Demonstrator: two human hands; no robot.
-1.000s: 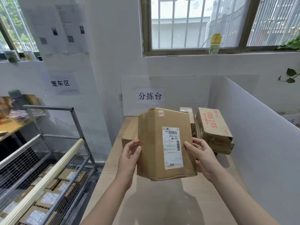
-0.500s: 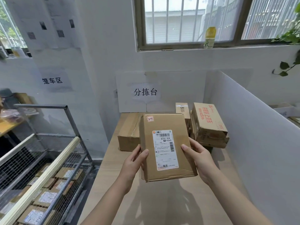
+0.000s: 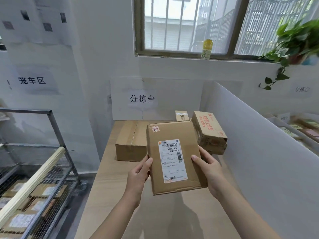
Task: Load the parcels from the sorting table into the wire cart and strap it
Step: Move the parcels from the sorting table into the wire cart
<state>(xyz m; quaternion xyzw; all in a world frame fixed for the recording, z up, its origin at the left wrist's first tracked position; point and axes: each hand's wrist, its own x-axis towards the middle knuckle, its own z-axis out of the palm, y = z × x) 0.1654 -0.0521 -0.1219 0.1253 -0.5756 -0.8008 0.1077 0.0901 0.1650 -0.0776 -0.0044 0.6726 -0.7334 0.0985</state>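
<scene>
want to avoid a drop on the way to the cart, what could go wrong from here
The left hand and right hand grip the box only by its side edges, clear of the table; it may slip during the swing left.
A pale bar lies slanted across the cart, so the box could catch on it going in.
Parcels already cover the cart floor; it may land tilted.
</scene>
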